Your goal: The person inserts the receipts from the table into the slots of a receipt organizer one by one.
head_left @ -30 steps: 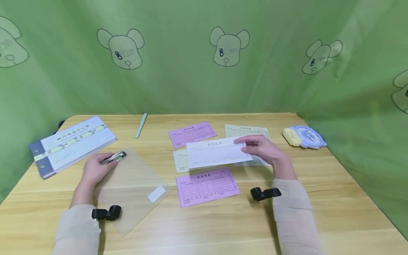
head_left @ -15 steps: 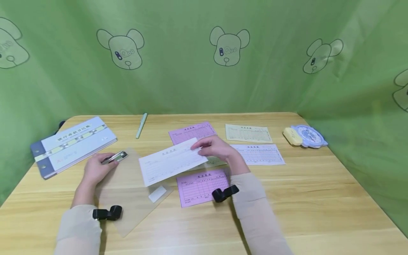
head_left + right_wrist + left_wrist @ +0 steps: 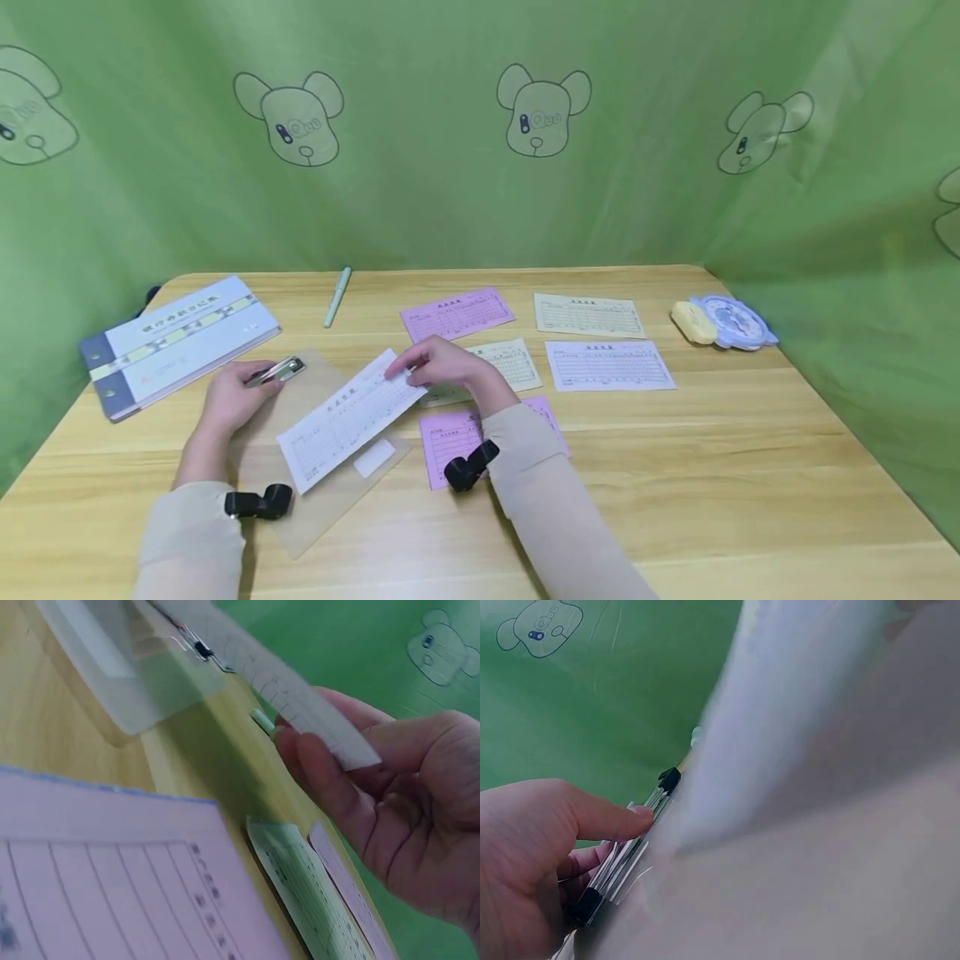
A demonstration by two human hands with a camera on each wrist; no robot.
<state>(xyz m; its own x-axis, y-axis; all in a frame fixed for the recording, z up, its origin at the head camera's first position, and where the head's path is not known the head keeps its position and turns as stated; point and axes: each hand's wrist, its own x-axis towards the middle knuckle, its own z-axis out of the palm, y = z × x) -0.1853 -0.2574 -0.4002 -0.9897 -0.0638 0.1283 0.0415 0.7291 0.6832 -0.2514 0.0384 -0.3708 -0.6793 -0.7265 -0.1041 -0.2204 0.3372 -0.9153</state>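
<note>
My left hand (image 3: 234, 398) pinches the metal clip (image 3: 276, 372) of a clear clipboard (image 3: 311, 525) lying on the table. In the left wrist view, the thumb presses on the wire lever of this clip (image 3: 625, 859). A white printed form (image 3: 341, 425) hangs tilted over the clipboard and hides part of it. My right hand (image 3: 442, 364) pinches that form by its upper right corner, between thumb and fingers, as the right wrist view confirms. A blank white label (image 3: 374, 458) is on the clipboard. Whether the form touches the board cannot be told.
More forms lie flat: pink ones (image 3: 459, 314) (image 3: 442, 450), pale green ones (image 3: 588, 316) (image 3: 510, 364) and a white one (image 3: 609, 365). A ledger book (image 3: 180, 342) lies left, a pen (image 3: 337, 297) at the back. A yellow-and-blue item (image 3: 723, 322) sits right. Green curtain (image 3: 420, 200) encloses the table.
My right hand has carried the white form leftward from above the other forms to over the clipboard, tilting it further. The left hand has stayed at the clip.
</note>
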